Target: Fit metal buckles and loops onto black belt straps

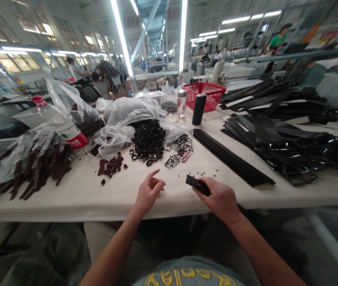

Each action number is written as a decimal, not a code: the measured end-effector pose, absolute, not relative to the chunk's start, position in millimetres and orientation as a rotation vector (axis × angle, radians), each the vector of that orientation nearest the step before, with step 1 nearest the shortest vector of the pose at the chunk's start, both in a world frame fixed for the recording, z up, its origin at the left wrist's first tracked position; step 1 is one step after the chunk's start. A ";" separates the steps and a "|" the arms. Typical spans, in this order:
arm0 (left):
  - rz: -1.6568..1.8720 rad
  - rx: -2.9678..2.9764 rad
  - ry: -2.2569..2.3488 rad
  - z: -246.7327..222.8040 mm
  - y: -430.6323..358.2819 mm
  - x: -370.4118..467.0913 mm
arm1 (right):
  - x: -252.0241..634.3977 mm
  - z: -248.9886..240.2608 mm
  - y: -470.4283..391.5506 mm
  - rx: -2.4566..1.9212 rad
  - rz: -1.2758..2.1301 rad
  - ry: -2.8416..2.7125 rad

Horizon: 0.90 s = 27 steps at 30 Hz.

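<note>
Quietly, the right hand grips a black strap piece near the front edge of the surface; the left hand, apart from it, is loosely spread and looks bare. From where I stand, the step seems to be handling that one piece, and the next move probably calls for the left fingers to close neatly. Farther from that edge lie metal buckles, black rings and long black strips.
</note>
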<state>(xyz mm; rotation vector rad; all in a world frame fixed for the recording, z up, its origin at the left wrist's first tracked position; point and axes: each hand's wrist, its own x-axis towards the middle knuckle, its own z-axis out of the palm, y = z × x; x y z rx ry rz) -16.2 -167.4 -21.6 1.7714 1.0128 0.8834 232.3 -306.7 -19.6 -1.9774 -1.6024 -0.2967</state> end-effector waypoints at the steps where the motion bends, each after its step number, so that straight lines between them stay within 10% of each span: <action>1: 0.817 1.653 0.935 -19.5 -180.6 -13.1 | 218.8 -18.1 -311.8 -1.904 -0.292 -1.673; 27: 0.704 1.239 0.736 -3.0 -247.4 0.2 | 172.1 1.3 -340.3 -1.659 0.418 -1.487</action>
